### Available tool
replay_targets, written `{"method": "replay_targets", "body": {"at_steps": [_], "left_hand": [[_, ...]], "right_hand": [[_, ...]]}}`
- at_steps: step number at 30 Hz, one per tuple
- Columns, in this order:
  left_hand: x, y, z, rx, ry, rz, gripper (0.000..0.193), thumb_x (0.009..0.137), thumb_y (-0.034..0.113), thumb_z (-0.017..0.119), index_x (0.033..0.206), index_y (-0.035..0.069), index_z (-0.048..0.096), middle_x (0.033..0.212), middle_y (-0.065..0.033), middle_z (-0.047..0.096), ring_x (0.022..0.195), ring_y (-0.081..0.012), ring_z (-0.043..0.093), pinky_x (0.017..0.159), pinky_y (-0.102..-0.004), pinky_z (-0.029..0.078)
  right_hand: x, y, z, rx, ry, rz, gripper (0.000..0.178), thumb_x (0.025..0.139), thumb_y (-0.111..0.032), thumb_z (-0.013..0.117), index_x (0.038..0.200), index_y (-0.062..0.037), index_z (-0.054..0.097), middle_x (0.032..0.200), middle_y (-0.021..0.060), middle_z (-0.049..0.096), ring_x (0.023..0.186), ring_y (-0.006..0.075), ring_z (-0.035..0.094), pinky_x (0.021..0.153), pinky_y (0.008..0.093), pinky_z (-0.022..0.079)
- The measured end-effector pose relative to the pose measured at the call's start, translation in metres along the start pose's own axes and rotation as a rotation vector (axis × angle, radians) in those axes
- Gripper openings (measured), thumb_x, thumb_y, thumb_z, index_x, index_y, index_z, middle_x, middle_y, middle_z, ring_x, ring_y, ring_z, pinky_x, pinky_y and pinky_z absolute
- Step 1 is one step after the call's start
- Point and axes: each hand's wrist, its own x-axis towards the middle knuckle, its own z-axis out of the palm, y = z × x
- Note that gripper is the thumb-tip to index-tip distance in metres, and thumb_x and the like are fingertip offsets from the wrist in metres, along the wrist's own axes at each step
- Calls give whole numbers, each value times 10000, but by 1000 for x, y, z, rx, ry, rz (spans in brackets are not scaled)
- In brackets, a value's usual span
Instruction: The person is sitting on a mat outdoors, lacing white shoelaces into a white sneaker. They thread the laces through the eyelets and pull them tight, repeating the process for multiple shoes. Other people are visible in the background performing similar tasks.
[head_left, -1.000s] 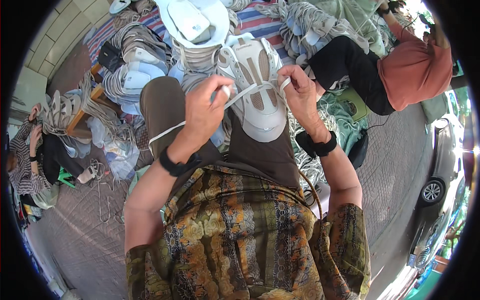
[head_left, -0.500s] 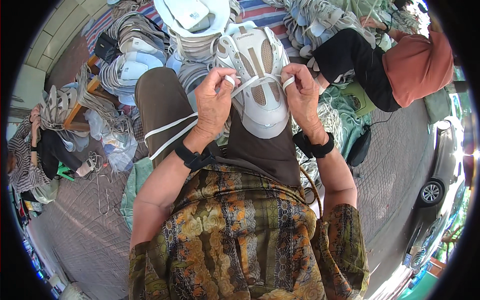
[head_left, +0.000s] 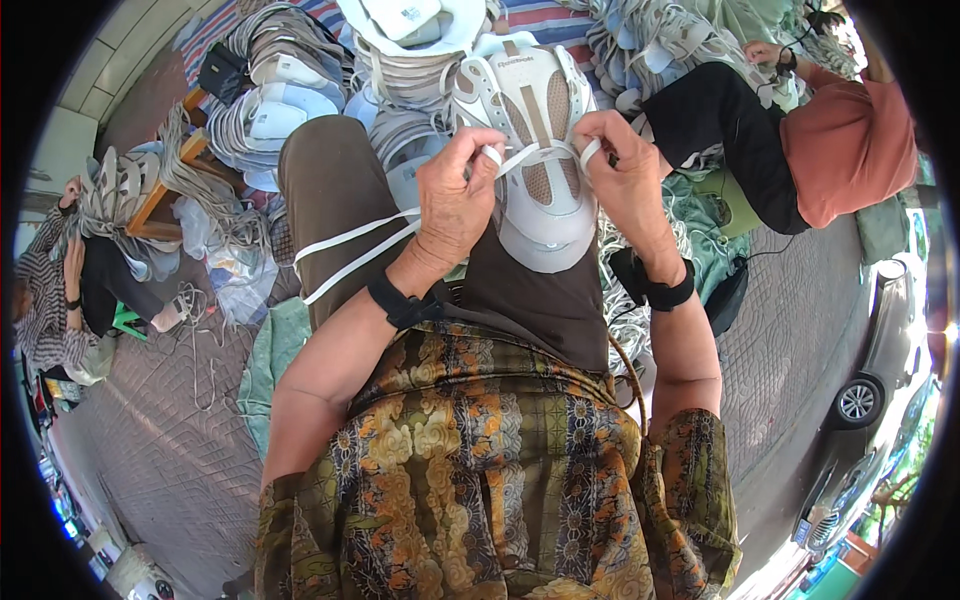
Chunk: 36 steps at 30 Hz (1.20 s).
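Brand lettering (head_left: 516, 61) on shoe upper (head_left: 532, 125)

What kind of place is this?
It looks like an outdoor work spot, maybe beside a street: there are stacks of pale shoe parts, patterned paving and a car.

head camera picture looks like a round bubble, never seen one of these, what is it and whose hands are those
There is no machine. A person wears a wide fisheye camera on their head, looking down, so straight edges bend. The bare left hand and right hand are the wearer's own. Both pinch a white lace that crosses a pale shoe over a brown trouser leg. Beyond are stacked shoe parts and a striped cloth. Other people are at the sides.
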Motion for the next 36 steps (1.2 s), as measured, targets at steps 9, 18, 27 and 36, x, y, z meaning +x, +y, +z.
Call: {"method": "replay_targets", "body": {"at_steps": [9, 18, 27, 36], "left_hand": [[-5, 1, 5, 135, -80, 67, 172, 807, -40, 541, 947, 50, 583, 767, -154, 605, 677, -326, 607, 618, -351, 476], [27, 11, -3, 124, -320, -49, 126, 787, -13, 529, 904, 32, 537, 683, -165, 600, 633, -377, 602, 590, -434, 463], [37, 12, -17, 210, -575, -110, 272, 822, 47, 474, 1070, 46, 585, 932, -182, 648, 873, -355, 632, 777, -411, 487], [75, 19, -23, 497, -507, 641, 209, 748, 176, 647, 891, 27, 617, 890, -109, 564, 929, -281, 533, 850, -412, 416]], "right_hand": [[-6, 13, 5, 167, 67, 60, 102, 859, -37, 580, 957, -38, 609, 816, 5, 617, 688, 78, 490, 638, 238, 426], [-1, 6, -1, -11, -1, -8, 90, 862, -26, 623, 949, -35, 606, 780, -30, 589, 711, 23, 495, 652, 198, 418], [16, 17, -34, 6, -335, -94, 131, 863, 13, 600, 990, -20, 594, 814, -1, 634, 723, 62, 535, 647, 243, 455], [44, -10, -42, -521, -180, -783, 176, 762, -29, 616, 938, -36, 612, 959, 104, 617, 916, 309, 600, 836, 398, 471]]}}
